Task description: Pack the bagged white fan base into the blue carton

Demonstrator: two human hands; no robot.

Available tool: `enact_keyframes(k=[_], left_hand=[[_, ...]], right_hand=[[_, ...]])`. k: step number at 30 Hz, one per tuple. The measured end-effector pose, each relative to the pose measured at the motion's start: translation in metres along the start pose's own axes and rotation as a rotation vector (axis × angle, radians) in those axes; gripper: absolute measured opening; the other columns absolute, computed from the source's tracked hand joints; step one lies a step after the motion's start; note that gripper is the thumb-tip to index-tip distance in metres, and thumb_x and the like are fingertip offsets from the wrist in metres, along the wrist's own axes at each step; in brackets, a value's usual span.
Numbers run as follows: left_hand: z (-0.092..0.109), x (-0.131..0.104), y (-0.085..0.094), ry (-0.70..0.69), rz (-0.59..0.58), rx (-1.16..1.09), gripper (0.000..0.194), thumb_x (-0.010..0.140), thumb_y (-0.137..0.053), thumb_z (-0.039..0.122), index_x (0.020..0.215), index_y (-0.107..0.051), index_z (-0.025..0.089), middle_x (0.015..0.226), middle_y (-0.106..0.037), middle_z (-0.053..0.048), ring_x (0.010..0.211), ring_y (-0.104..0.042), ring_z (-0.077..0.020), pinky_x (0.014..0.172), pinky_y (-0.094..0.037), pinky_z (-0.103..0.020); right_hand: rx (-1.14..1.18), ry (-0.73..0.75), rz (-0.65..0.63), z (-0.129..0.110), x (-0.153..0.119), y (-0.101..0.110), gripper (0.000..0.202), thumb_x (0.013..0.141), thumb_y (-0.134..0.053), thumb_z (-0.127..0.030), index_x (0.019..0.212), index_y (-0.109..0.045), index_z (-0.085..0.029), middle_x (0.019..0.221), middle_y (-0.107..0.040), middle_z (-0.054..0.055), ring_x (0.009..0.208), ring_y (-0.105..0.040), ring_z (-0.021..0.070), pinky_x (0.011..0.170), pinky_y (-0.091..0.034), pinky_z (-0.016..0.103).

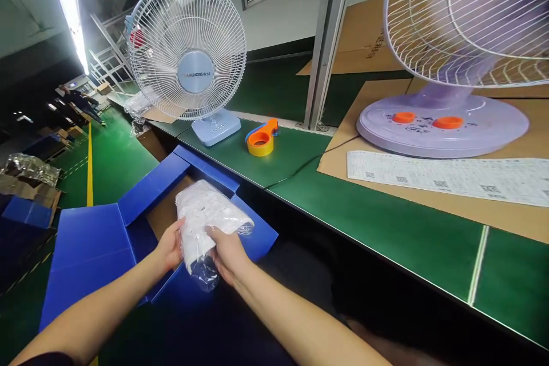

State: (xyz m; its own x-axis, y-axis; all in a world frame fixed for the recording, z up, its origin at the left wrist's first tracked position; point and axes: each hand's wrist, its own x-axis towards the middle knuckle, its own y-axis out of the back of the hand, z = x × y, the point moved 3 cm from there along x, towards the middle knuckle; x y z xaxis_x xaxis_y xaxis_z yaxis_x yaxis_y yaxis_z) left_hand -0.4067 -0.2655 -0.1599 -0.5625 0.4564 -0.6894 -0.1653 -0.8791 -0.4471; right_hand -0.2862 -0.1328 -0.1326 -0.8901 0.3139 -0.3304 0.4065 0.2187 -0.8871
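Over the open blue corrugated box, my left hand and right hand grip a bagged white part, fingers closed on its plastic; best supported underneath, since the film looks slippery.

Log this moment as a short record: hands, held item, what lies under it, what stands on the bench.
left hand: grips the plastic-wrapped white part from its left side
right hand: grips the same part from the right
below: open blue box with flaps spread
bench: blue table fan, tape dispenser, lilac fan on cardboard, printed sheet
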Motion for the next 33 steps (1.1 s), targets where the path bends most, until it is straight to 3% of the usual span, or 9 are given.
enact_keyframes(k=[4,10,15,18,21,25,27,30,33], left_hand=[[0.018,0.013,-0.003,-0.097,0.024,-0.027,0.054,0.102,-0.060,0.021,0.151,-0.057,-0.001,0.117,-0.080,-0.023,0.106,-0.081,-0.0363,0.104,-0.065,-0.051],[0.045,0.046,0.017,-0.150,0.018,-0.028,0.057,0.101,-0.055,0.018,0.154,-0.054,-0.003,0.119,-0.079,-0.025,0.110,-0.080,-0.0377,0.104,-0.064,-0.056],[0.069,0.096,0.044,-0.270,0.068,-0.066,0.055,0.097,-0.056,0.015,0.150,-0.059,0.000,0.115,-0.080,-0.023,0.110,-0.080,-0.0371,0.105,-0.064,-0.054],[0.084,0.127,0.058,-0.319,0.099,-0.057,0.055,0.096,-0.055,0.013,0.151,-0.060,0.005,0.116,-0.081,-0.021,0.110,-0.080,-0.0343,0.108,-0.063,-0.051],[0.098,0.152,0.069,-0.367,0.128,-0.057,0.059,0.096,-0.053,0.010,0.154,-0.057,0.006,0.121,-0.079,-0.020,0.115,-0.079,-0.0314,0.111,-0.060,-0.049],[0.107,0.181,0.083,-0.397,0.158,-0.061,0.059,0.096,-0.053,0.007,0.155,-0.056,0.007,0.130,-0.076,-0.022,0.125,-0.075,-0.0305,0.115,-0.057,-0.049],[0.107,0.196,0.090,-0.390,0.175,-0.060,0.057,0.096,-0.053,0.006,0.153,-0.057,0.007,0.130,-0.076,-0.021,0.126,-0.074,-0.0298,0.116,-0.056,-0.048],[0.098,0.217,0.101,-0.353,0.200,-0.052,0.055,0.095,-0.056,0.003,0.149,-0.060,0.008,0.122,-0.079,-0.019,0.119,-0.077,-0.0281,0.114,-0.057,-0.046],[0.081,0.236,0.111,-0.292,0.198,-0.046,0.049,0.094,-0.056,0.002,0.143,-0.063,0.008,0.109,-0.081,-0.015,0.103,-0.080,-0.0249,0.108,-0.060,-0.041]], right_hand=[[-0.121,-0.069,-0.077,-0.002,0.015,-0.004,0.058,0.077,-0.084,-0.025,0.130,-0.061,-0.021,0.124,-0.076,0.010,0.111,-0.076,0.0313,0.081,-0.070,0.040],[-0.282,-0.176,-0.126,-0.010,0.043,-0.006,0.033,0.095,-0.075,-0.025,0.124,-0.063,-0.017,0.106,-0.077,0.011,0.082,-0.078,0.0263,0.065,-0.068,0.037],[-0.522,-0.163,-0.004,-0.019,0.046,0.017,0.013,0.101,-0.071,-0.025,0.096,-0.067,-0.014,0.082,-0.070,0.007,0.062,-0.073,0.0212,0.058,-0.063,0.032],[-0.671,-0.053,0.090,-0.040,0.027,0.038,0.003,0.098,-0.070,-0.014,0.101,-0.069,-0.014,0.078,-0.070,0.005,0.064,-0.070,0.0204,0.058,-0.058,0.028],[-0.881,0.187,0.117,-0.081,-0.005,0.056,0.017,0.098,-0.069,-0.012,0.115,-0.072,-0.015,0.089,-0.075,0.005,0.083,-0.072,0.0215,0.076,-0.059,0.032],[-1.372,0.798,0.088,-0.156,-0.061,0.072,0.018,0.107,-0.060,-0.022,0.119,-0.073,-0.020,0.109,-0.078,0.006,0.096,-0.075,0.0221,0.088,-0.060,0.037],[-1.553,1.107,0.139,-0.193,-0.092,0.081,0.019,0.109,-0.057,-0.022,0.120,-0.072,-0.022,0.112,-0.077,0.006,0.098,-0.076,0.0218,0.089,-0.061,0.036],[-1.804,1.435,0.392,-0.240,-0.134,0.101,0.022,0.108,-0.059,-0.018,0.124,-0.072,-0.026,0.110,-0.078,0.006,0.096,-0.077,0.0226,0.084,-0.061,0.036],[-1.920,1.422,0.723,-0.270,-0.165,0.130,0.031,0.110,-0.055,-0.022,0.134,-0.071,-0.034,0.116,-0.078,0.007,0.104,-0.076,0.0308,0.085,-0.059,0.047]])
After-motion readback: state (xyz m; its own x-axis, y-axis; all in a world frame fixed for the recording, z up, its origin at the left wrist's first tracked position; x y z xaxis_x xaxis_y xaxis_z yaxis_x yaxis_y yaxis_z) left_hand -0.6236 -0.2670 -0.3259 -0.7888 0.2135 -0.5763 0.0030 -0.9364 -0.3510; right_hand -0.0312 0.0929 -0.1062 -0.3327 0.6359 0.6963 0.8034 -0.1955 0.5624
